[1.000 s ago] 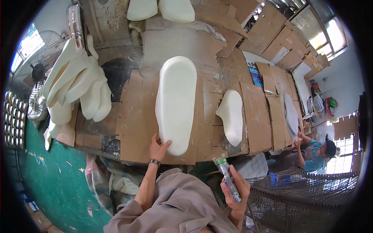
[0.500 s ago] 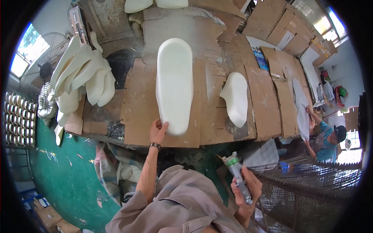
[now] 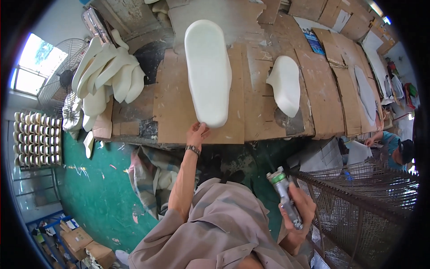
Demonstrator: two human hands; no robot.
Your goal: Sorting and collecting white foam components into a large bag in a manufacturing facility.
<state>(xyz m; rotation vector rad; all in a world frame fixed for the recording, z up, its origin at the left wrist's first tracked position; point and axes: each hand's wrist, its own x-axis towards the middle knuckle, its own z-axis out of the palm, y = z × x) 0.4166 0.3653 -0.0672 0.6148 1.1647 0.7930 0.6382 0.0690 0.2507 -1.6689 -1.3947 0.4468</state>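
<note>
A long cream-white foam piece (image 3: pixel 209 76) with rounded ends lies on the cardboard-covered table, its narrow axis pointing away from me. At its near end my left hand (image 3: pixel 197 133), with a dark bracelet at the wrist, pinches the edge between thumb and fingers. My right hand (image 3: pixel 298 208) is wrapped round a metal spray gun (image 3: pixel 285 195) with a green ring near its head. The gun is held off the table's near edge, low on the right, pointing forward. A smaller waisted foam piece (image 3: pixel 286 85) rests on the table to the right, touched by neither hand.
Stacked foam pieces (image 3: pixel 109 74) lean at the table's left, before a fan (image 3: pixel 67 76). A rack of pieces (image 3: pixel 38 139) stands at far left. At right are a spiky metal mesh rack (image 3: pixel 354 197) and another person (image 3: pixel 396 150). Cloth sacking (image 3: pixel 154 179) lies below the table.
The whole view has shifted, so the table sits higher in the picture. My left hand stays at the foam piece's near end; my right hand still holds the spray gun. The other person's hands have moved.
</note>
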